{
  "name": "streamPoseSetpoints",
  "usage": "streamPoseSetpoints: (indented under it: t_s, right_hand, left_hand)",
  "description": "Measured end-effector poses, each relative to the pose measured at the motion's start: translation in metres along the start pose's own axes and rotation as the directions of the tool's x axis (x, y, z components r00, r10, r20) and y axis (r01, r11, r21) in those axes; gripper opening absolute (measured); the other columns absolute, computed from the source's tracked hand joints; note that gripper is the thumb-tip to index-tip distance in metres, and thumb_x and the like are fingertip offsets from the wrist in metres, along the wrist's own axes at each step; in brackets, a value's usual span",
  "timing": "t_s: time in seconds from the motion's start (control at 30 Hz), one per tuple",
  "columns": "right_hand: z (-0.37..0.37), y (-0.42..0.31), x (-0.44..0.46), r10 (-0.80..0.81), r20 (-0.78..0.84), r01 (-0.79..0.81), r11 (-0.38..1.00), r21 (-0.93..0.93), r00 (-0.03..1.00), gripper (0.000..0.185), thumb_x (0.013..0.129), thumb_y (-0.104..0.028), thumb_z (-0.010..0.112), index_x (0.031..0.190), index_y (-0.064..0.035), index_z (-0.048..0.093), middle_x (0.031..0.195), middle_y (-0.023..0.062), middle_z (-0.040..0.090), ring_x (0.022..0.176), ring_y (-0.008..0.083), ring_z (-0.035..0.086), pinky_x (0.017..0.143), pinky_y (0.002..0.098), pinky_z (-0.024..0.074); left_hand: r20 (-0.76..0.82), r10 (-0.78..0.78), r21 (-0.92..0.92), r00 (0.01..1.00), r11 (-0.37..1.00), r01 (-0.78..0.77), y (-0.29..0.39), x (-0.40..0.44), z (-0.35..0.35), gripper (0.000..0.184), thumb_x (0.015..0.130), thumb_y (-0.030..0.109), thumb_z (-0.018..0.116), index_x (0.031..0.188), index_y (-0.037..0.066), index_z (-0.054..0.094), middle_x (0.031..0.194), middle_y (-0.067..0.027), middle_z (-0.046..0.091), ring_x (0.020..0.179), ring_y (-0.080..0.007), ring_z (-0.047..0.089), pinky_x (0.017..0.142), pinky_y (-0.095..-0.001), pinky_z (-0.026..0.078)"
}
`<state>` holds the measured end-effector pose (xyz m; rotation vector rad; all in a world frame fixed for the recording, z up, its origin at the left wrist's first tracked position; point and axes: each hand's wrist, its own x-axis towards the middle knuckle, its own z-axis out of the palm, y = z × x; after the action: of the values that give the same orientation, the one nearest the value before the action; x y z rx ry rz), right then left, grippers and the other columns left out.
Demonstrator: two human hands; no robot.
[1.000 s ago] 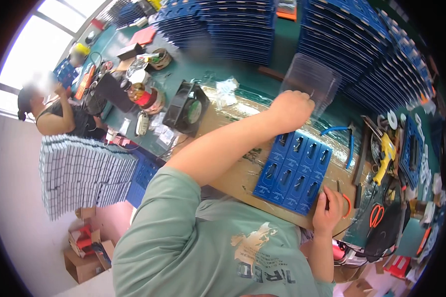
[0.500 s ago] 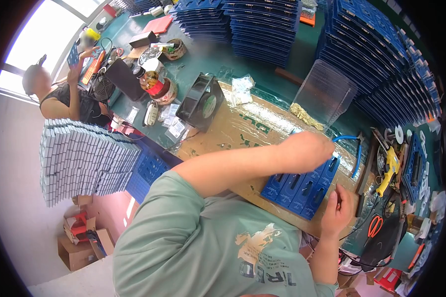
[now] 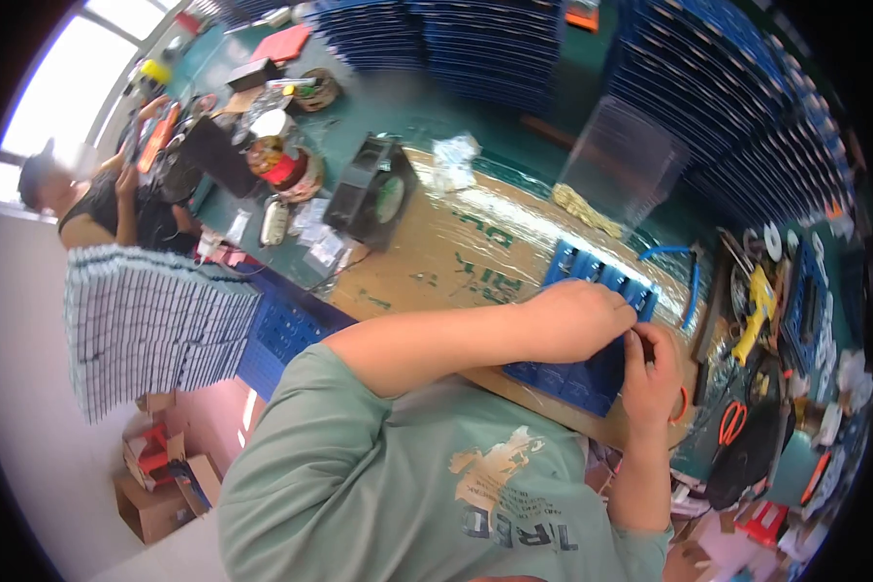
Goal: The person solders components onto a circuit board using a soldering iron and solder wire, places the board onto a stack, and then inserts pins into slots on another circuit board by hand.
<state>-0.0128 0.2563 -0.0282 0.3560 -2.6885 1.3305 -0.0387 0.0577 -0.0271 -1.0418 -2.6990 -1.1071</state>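
Observation:
A blue slotted plastic panel [image 3: 567, 385] lies on the cardboard-covered bench in front of me. My left hand [image 3: 580, 322] reaches across it with fingers closed, its fingertips near the panel's right side. My right hand [image 3: 652, 373] meets it there, thumb and fingers pinched together. Whatever sits between the fingertips is too small or hidden to make out. Beside the right palm shows an orange loop [image 3: 682, 404], like a tool handle; whether the hand holds it I cannot tell. Past the panel lies a blue-handled tool [image 3: 691, 286].
A clear plastic tray [image 3: 626, 165] with small gold-coloured pieces [image 3: 587, 210] stands beyond the panel. A black fan [image 3: 373, 194] and a jar [image 3: 286, 170] are to the left. Right are a yellow glue gun [image 3: 755, 315] and orange-handled scissors [image 3: 732, 424]. Blue panels [image 3: 490, 58] are stacked behind. Another person [image 3: 116, 199] works far left.
My left hand has moved down and left. My right hand has risen to meet it and closed its fingers. The orange loop has appeared beside it, and the view has shifted slightly.

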Motion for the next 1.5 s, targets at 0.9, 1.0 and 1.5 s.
streamPoseSetpoints:
  t_s: [0.9,1.0,1.5]
  right_hand:
    - [-0.003,0.012,0.016,0.382,0.177,-0.417,0.76,0.498,0.907,0.014,0.098,-0.015,0.066,0.104,-0.0022,0.066,0.087,0.0,0.065,0.078,0.0058,0.059,0.07,0.0217,0.048]
    - [0.0,0.008,0.017,0.355,0.205,-0.41,0.765,0.497,0.912,0.014,0.097,-0.014,0.068,0.104,-0.0023,0.066,0.088,0.0003,0.065,0.08,0.0062,0.06,0.071,0.022,0.0486]
    - [-0.018,0.016,0.028,0.426,0.142,-0.426,0.705,0.566,0.894,0.013,0.095,-0.008,0.066,0.106,-0.0013,0.063,0.093,0.0041,0.07,0.074,0.0083,0.064,0.063,0.0227,0.0483]
  left_hand:
    - [0.287,-0.464,-0.412,0.838,0.73,0.546,-0.004,0.024,-0.011,0.019,0.094,0.017,0.066,0.102,0.001,0.07,0.082,-0.0063,0.071,0.076,-0.0146,0.066,0.072,-0.0298,0.053]
    - [0.284,-0.485,-0.404,0.827,0.721,0.562,-0.002,0.025,-0.014,0.018,0.094,0.017,0.066,0.101,0.001,0.07,0.081,-0.0061,0.07,0.075,-0.0146,0.066,0.071,-0.0298,0.052]
    - [0.173,-0.435,-0.403,0.884,0.787,0.467,0.0,0.019,-0.013,0.018,0.093,0.018,0.067,0.102,0.003,0.071,0.085,-0.0109,0.07,0.076,-0.0197,0.066,0.072,-0.0327,0.052]
